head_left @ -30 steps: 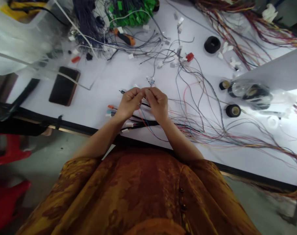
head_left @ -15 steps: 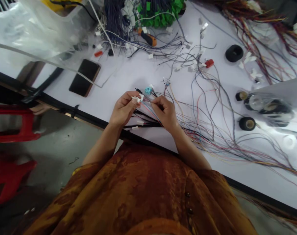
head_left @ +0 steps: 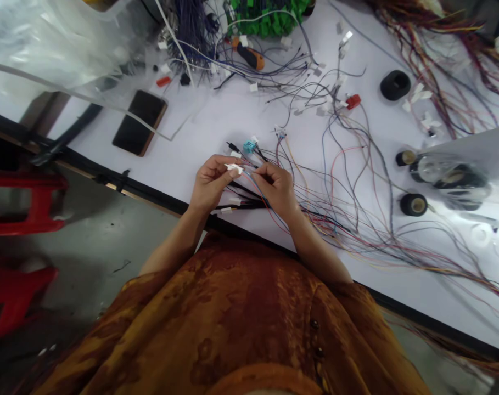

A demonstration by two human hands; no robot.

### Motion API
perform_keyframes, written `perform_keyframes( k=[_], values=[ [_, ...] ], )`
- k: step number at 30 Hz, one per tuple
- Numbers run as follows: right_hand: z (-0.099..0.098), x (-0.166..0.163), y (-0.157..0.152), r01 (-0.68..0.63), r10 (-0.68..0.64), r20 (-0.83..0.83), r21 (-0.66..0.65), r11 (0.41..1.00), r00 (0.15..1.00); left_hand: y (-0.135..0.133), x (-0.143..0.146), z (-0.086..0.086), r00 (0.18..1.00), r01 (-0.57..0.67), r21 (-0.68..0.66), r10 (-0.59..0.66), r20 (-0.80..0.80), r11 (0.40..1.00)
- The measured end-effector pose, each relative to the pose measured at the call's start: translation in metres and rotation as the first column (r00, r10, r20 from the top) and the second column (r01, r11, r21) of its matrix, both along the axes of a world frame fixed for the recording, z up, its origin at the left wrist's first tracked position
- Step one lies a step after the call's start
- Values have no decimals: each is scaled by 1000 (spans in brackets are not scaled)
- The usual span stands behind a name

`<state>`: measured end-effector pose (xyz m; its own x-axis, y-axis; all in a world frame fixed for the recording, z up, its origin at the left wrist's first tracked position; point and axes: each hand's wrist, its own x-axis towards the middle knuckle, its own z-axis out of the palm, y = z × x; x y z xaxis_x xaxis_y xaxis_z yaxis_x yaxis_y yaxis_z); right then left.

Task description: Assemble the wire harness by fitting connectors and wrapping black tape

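Note:
Between thumb and fingers, my left hand point(head_left: 211, 182) pinches a small white connector point(head_left: 234, 169) with thin wires at its right side. My right hand point(head_left: 277, 188) is closed in a pinch on a thin wire point(head_left: 249, 172), close to the connector. Just beyond my fingertips lie a light-blue connector point(head_left: 250, 146) and a black plug point(head_left: 233, 147). Black sleeved cables point(head_left: 249, 206) with white ends pass below my hands. The wire's tip is too small to make out.
Loose wires point(head_left: 368, 230) spread to the right. A phone point(head_left: 139, 123) lies left, and an orange-black tool point(head_left: 250, 55) lies behind. Black tape rolls point(head_left: 394, 85) stand at the right. The table's dark front edge point(head_left: 175, 207) runs before me; red stools point(head_left: 22, 203) stand on the floor.
The white connector has turned in my left hand and now points toward my right hand. My hands have come slightly closer together. Red and blue wires now hang lower between them.

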<state>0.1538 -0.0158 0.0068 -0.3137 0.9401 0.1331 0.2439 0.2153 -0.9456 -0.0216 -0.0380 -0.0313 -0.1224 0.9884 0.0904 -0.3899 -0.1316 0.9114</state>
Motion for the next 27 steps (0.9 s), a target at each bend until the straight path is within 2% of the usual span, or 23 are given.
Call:
perform_keyframes(
  k=[4,10,16,22,27],
  values=[
    [1,2,-1,-7,7,-3,-102,995,1000,0,-2,-1,999,-24,22,25,-38,999],
    [-3,4,3,-63,52,-71,-165,984,996,-1,-5,-1,991,-38,-38,32,-128,999],
    [-5,2,4,-87,68,-97,-211,974,993,-4,-2,8,972,11,-62,-26,-235,998],
    [-8,7,3,-125,112,-78,-186,974,991,-7,-1,12,956,3,-67,-23,-293,998],
    [-10,12,1,-128,123,-53,-100,987,991,-6,-1,9,947,24,-56,-41,-318,998]
  ],
)
